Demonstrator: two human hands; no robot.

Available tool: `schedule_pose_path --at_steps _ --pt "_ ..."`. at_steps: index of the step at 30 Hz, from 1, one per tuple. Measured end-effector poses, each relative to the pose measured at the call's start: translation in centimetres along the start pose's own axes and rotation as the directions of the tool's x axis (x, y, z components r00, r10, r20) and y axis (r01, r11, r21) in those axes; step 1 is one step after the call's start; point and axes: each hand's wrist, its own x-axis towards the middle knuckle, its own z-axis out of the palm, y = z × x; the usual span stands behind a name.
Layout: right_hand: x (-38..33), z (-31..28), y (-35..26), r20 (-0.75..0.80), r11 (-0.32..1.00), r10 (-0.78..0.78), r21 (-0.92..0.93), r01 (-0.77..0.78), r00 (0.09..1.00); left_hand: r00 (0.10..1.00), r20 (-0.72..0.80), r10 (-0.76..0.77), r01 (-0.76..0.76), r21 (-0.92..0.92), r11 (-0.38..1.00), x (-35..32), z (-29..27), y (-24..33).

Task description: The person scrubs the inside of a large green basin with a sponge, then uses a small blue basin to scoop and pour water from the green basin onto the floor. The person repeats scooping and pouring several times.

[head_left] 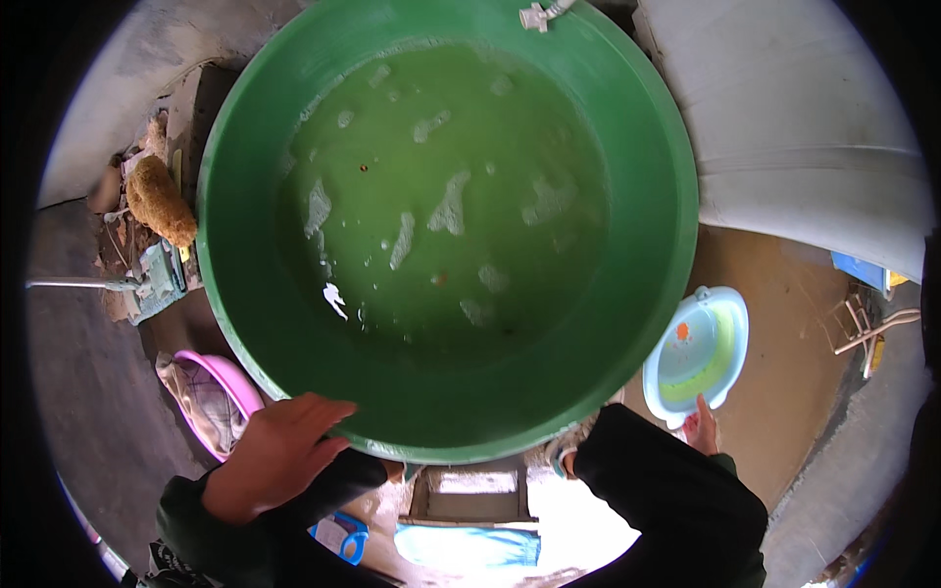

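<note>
Here a large green basin (647, 196) fills most of the view, round, its open mouth turned up toward the camera, with shallow greenish water and patches of foam lying across the bottom. Being round, it has no long axis to tell; its rim runs from the top edge of the picture down to just above the forearms.

The left hand (279, 453) lies flat on the near rim at the lower left, fingers spread and laid over the lip, palm pressed against the outside wall; it rests on the basin rather than closing round it.

The right hand (702, 427) is lower right, beyond a dark sleeve, well clear of the green rim. Only part of it shows, and I cannot tell how far its fingers are spread. Its fingertips touch the near edge of a small pale blue tub (730, 338), which sits on the brown floor just right of the green basin and holds a yellow-green insert and an orange piece.

To the left of the basin lie a brown sponge (160, 201) and, lower, a pink bowl (238, 377) with checked cloth in it. A white tap fitting (536, 14) hangs over the far rim.
</note>
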Motion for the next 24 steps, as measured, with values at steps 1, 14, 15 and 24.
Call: schedule_pose_path --at_steps 1,14,15,24 --pt "-0.1 0.3 0.1 0.129 0.996 -0.022 0.094 0.010 0.991 0.997 -0.034 -0.067 0.064 -0.077 0.995 0.0 -0.7 -0.2" --pt "-4.3 0.8 -0.3 0.239 0.929 -0.265 0.322 0.181 0.934 0.889 -0.442 -0.117 -0.063 -0.372 0.926 -6.4 -4.7 -13.5" --pt "-5.1 0.6 -1.0 0.237 0.909 -0.349 0.323 0.265 0.907 0.878 -0.441 -0.185 -0.049 -0.468 0.882 -7.2 -4.0 -16.2" --pt "-19.6 1.3 -11.8 0.302 0.567 -0.773 -0.065 0.821 0.558 0.529 -0.467 -0.708 0.273 -0.697 0.663 -6.1 8.3 -33.5"
